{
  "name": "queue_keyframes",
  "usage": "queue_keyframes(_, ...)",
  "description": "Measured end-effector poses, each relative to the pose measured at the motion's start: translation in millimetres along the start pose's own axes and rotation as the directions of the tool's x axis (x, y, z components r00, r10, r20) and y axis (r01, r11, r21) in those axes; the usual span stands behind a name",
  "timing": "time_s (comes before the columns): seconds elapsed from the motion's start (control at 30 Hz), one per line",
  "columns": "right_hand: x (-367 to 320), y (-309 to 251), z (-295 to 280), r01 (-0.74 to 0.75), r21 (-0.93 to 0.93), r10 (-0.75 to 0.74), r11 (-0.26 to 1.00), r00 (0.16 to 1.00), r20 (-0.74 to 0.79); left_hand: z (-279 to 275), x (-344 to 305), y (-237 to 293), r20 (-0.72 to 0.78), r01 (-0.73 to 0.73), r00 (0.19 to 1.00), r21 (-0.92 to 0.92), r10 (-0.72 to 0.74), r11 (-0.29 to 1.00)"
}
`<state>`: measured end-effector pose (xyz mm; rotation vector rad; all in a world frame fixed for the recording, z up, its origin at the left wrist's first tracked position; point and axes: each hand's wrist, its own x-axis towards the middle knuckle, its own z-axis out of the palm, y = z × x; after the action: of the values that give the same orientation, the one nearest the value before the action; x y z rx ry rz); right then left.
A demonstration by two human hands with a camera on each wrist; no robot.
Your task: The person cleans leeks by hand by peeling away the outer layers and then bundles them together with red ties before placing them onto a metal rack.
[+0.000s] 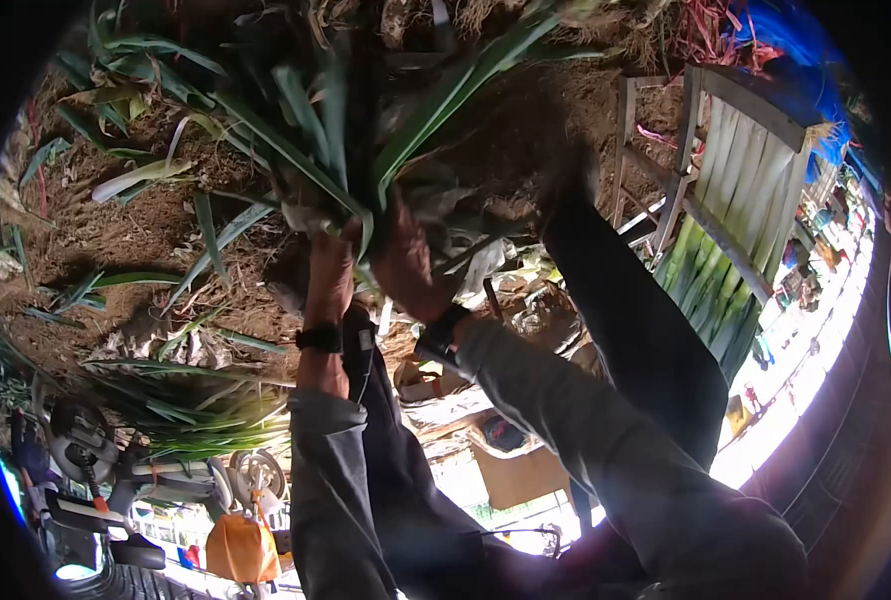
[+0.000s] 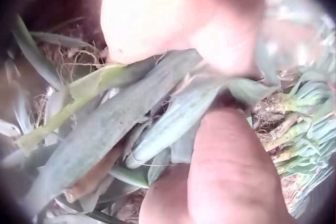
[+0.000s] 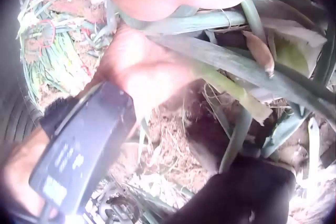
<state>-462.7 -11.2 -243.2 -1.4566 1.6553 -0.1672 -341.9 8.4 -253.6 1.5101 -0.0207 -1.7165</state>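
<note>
Both hands are close together over the soil, between the person's legs. My left hand (image 1: pixel 331 275) grips long blue-green leaves of a green onion (image 2: pixel 113 116). Beside it my right hand (image 1: pixel 406 262) holds the same leafy bunch, its fingers partly hidden by leaves in the head view. In the left wrist view a thumb presses on a folded leaf. A yellowed leaf (image 3: pixel 231 90) and a dry brown tip (image 3: pixel 259 50) stick out of the bunch in the right wrist view. The left wrist carries a dark boxy device (image 3: pixel 84 145).
A wooden rack (image 1: pixel 691 150) at the right holds long white-stemmed green onions (image 1: pixel 731 200). Cut leaves (image 1: pixel 146 178) litter the brown soil (image 1: pixel 141 235). More onions (image 1: pixel 216 410) lie in a heap at the left, near an orange bag (image 1: pixel 243 548). Dark-trousered legs (image 1: pixel 626 310) frame the hands.
</note>
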Motion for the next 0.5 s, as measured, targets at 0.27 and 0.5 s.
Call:
queue_keyframes(0.27, -45.0, 57.1, 5.0, 0.219, -0.143, -0.169, 0.965, 0.940, 0.298, -32.0, 7.7, -65.6, -0.120, -0.049, 0.976, 0.686, 0.179, 0.726)
queue_keyframes(0.5, -102.2, 285.7, -31.4, -0.633, 0.493, 0.751, 0.597, 0.657, -0.067, -10.2, 12.8, -57.5, -0.056, -0.266, 0.890, 0.743, 0.453, 0.614)
